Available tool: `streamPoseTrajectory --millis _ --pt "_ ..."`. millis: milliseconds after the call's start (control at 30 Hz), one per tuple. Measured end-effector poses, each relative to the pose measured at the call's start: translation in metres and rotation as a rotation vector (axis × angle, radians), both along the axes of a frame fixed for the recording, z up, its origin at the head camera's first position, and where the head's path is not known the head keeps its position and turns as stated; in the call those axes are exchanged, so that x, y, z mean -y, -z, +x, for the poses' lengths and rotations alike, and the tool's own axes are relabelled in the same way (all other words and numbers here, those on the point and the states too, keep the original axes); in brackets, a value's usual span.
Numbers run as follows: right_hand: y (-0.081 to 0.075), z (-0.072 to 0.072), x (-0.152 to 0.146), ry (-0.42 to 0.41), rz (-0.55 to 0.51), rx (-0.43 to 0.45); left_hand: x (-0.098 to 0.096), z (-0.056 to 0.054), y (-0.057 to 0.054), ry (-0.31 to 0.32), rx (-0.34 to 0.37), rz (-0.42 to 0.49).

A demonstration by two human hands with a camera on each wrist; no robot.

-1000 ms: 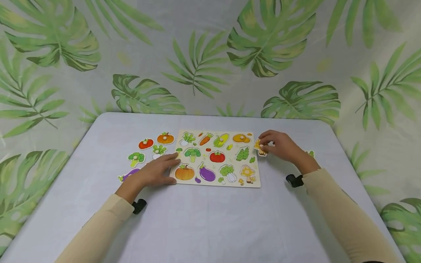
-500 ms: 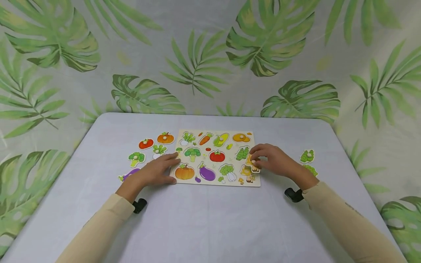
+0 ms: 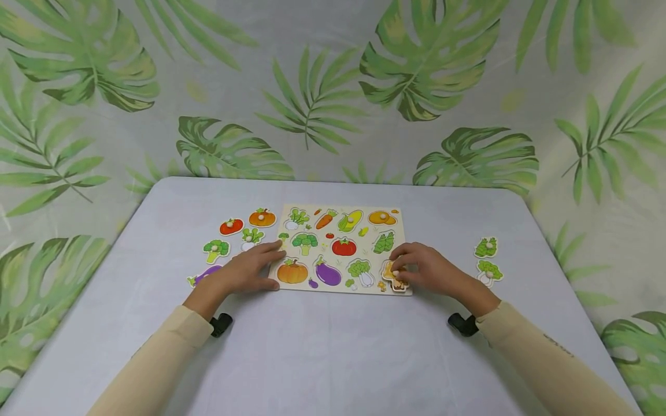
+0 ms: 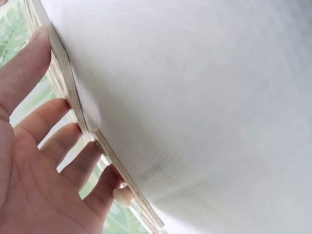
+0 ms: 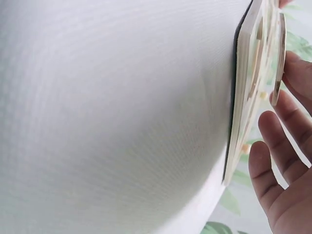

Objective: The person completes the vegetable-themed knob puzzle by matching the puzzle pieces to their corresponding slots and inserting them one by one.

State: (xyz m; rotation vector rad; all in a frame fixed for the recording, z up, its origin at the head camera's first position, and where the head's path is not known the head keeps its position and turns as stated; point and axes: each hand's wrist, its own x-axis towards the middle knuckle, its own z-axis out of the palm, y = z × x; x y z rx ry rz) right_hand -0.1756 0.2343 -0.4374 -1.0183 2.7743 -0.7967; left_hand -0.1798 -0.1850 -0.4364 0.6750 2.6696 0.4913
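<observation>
My left hand (image 3: pixel 250 270) rests on the left edge of a wooden vegetable puzzle board (image 3: pixel 322 254), fingers spread and fairly straight. The left wrist view shows the same hand (image 4: pixel 48 175) with its fingertips against the board's side. With thumb and fingers my right hand (image 3: pixel 429 268) pinches a mushroom puzzle piece (image 3: pixel 399 283) over the mushroom picture at the lower right corner. In the right wrist view the piece (image 5: pixel 280 61) is tilted and stands a little apart from the board (image 5: pixel 243 92); the other fingers extend loosely. The hand partly hides the piece.
Left of the board lie knobbed pieces: tomato (image 3: pixel 231 226), pumpkin (image 3: pixel 262 218), radish (image 3: pixel 252 236), broccoli (image 3: pixel 215 251) and a partly hidden eggplant (image 3: pixel 200 277). At right are an asparagus piece (image 3: pixel 486 247) and a bok choy piece (image 3: pixel 489 271). A leaf-print cloth (image 3: pixel 312 115) hangs behind the table.
My right hand has carried the mushroom piece from beside the board's right edge toward me, to the lower right corner. My left hand has stayed put.
</observation>
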Motion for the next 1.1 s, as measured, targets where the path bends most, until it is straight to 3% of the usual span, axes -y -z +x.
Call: streamPoseTrajectory --millis 233,1100 --pt "0.0038 -0.0032 -0.0008 -0.011 -0.018 -0.022 0.0 0.0004 0.0012 -0.011 0.01 0.008" --pt "0.0072 -0.0083 0.0083 0.046 0.082 0.069 0.0006 -0.0004 0.0036 -0.004 -0.013 0.016"
